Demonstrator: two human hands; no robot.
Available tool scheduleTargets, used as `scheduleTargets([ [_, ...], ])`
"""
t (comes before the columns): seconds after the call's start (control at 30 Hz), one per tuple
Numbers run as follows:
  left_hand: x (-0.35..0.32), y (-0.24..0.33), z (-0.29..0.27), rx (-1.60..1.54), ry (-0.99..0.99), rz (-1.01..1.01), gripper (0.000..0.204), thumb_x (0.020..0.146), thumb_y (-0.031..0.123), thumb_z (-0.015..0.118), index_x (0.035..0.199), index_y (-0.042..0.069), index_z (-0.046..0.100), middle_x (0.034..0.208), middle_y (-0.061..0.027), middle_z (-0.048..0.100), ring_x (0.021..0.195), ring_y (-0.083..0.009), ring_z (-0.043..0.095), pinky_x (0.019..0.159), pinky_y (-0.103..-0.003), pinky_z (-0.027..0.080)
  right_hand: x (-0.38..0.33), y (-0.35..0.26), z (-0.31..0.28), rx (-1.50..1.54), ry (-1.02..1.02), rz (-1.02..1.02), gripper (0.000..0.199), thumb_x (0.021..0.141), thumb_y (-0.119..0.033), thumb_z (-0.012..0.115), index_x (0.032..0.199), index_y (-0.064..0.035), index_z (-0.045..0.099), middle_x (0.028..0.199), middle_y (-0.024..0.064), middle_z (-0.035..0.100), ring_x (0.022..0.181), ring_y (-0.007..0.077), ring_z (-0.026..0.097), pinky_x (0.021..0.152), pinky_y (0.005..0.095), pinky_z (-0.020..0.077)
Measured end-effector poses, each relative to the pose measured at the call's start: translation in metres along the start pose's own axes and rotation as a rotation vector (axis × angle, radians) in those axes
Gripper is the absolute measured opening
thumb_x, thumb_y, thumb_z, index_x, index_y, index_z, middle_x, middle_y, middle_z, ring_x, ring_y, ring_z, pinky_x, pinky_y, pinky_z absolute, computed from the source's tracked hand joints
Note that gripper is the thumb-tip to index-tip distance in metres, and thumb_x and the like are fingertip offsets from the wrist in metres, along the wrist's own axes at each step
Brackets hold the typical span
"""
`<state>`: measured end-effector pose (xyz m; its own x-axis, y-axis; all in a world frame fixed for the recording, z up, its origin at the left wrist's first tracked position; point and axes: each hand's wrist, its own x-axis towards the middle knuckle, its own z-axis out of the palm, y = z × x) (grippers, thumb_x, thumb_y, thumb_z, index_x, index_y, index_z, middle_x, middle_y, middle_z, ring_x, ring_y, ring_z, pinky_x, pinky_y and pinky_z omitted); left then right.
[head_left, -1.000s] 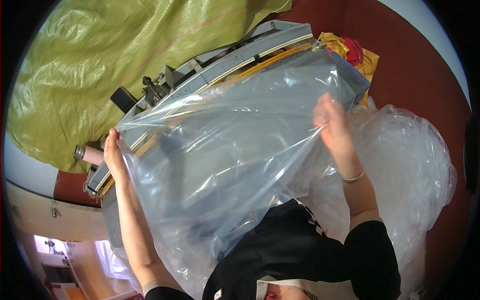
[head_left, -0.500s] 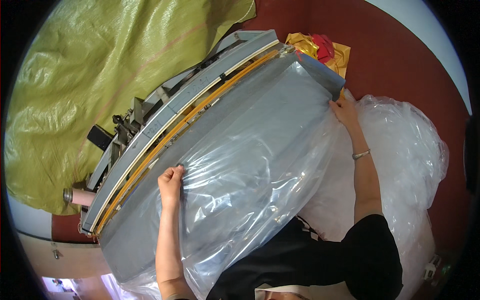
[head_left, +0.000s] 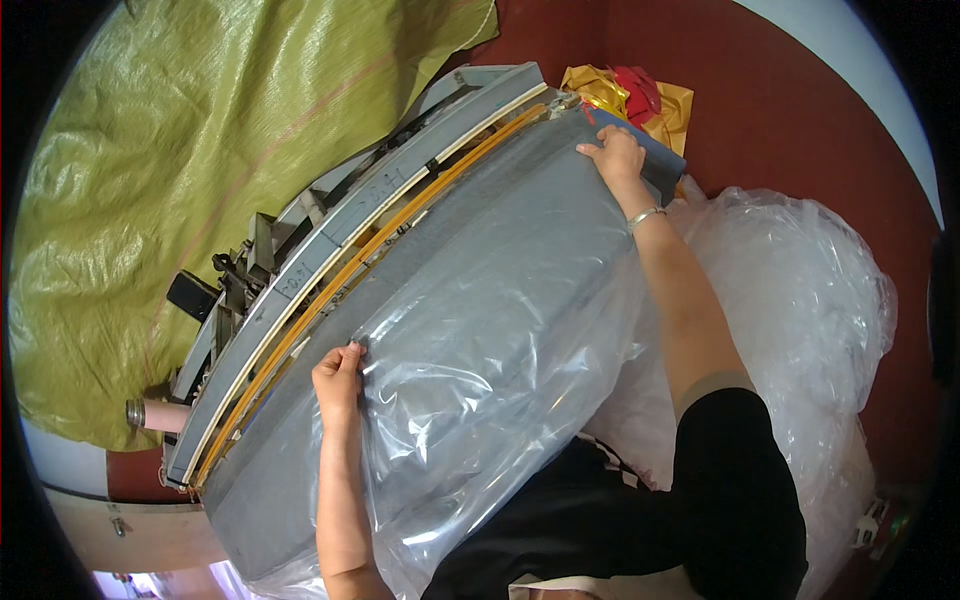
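Note:
A wide sheet of clear plastic film (head_left: 470,390) lies in shiny wrinkles over the sloping grey table (head_left: 270,490) of a long machine. With closed fingertips, my left hand (head_left: 337,383) pinches the film's edge near the middle of the table. At the far right end, my right hand (head_left: 618,160) rests on the film near its corner, thumb and fingers apart. Beyond the table run the machine's orange strip (head_left: 375,245) and long grey metal bar (head_left: 310,262).
A yellow-green woven sheet (head_left: 180,190) spreads behind the machine. A pink bottle (head_left: 160,415) and a black phone-like object (head_left: 193,294) sit along its back edge. A large heap of clear plastic (head_left: 770,330) lies at my right, and yellow and red wrapping (head_left: 640,95) behind the far corner.
My right hand has let go of the film's right edge and moved up and left to the far corner. My left hand keeps its pinch, almost in place.

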<state>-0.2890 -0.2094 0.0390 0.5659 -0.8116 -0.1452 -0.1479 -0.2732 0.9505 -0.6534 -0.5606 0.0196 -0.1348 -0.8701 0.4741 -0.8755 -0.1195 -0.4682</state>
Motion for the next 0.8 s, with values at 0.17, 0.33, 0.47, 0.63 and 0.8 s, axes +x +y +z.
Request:
scheduleTargets([
  [0.17,-0.056,0.027,-0.038,-0.163,-0.312,-0.009,0.047,0.074,0.0,0.06,0.117,0.004,0.042,0.072,0.0006,0.055,0.054,-0.0043,0.047,0.044,-0.017,0.037,0.003,-0.004,0.002,-0.032,-0.035,0.012,0.038,0.064,-0.038,0.072,0.09,-0.0118,0.064,0.094,0.0063,0.06,0.095,0.0228,0.055,0.079,0.0408,0.0381],
  [0.33,-0.141,-0.007,-0.121,0.084,-0.634,-0.321,0.028,0.073,-0.002,0.063,0.1,0.0,0.055,0.075,-0.0043,0.06,0.064,-0.0107,0.056,0.057,-0.023,0.045,0.008,-0.029,0.006,-0.173,-0.314,0.013,0.033,0.074,-0.04,0.063,0.093,-0.0125,0.064,0.104,0.0092,0.06,0.1,0.0274,0.056,0.082,0.0462,0.0408],
  [0.47,-0.21,-0.076,-0.205,0.196,-0.751,-0.629,0.01,0.075,0.0,0.058,0.084,0.003,0.061,0.071,-0.0044,0.062,0.069,-0.0135,0.059,0.061,-0.027,0.046,0.006,-0.028,0.019,-0.281,-0.226,-0.121,0.032,0.085,-0.034,0.048,0.101,-0.0074,0.056,0.102,0.0154,0.059,0.097,0.0328,0.055,0.078,0.0442,0.0443],
  [0.63,-0.258,-0.115,-0.311,0.959,-0.267,-0.199,0.009,0.074,0.007,0.053,0.074,0.006,0.062,0.07,-0.0078,0.063,0.066,-0.0217,0.059,0.062,-0.033,0.045,0.056,0.054,0.064,-0.19,-0.193,-0.252,0.035,0.088,-0.034,0.043,0.106,-0.0046,0.049,0.099,0.0216,0.057,0.095,0.0388,0.052,0.076,0.0437,0.042],
  [0.8,-0.24,-0.067,-0.354,0.228,0.69,0.09,0.015,0.085,0.017,0.055,0.079,0.003,0.057,0.063,0.0029,0.049,0.054,-0.0076,0.045,0.05,-0.021,0.037,0.053,0.033,0.077,-0.217,-0.231,-0.258,0.041,0.089,-0.036,0.039,0.11,-0.0029,0.048,0.107,0.0205,0.055,0.099,0.0387,0.05,0.079,0.0448,0.0404],
])
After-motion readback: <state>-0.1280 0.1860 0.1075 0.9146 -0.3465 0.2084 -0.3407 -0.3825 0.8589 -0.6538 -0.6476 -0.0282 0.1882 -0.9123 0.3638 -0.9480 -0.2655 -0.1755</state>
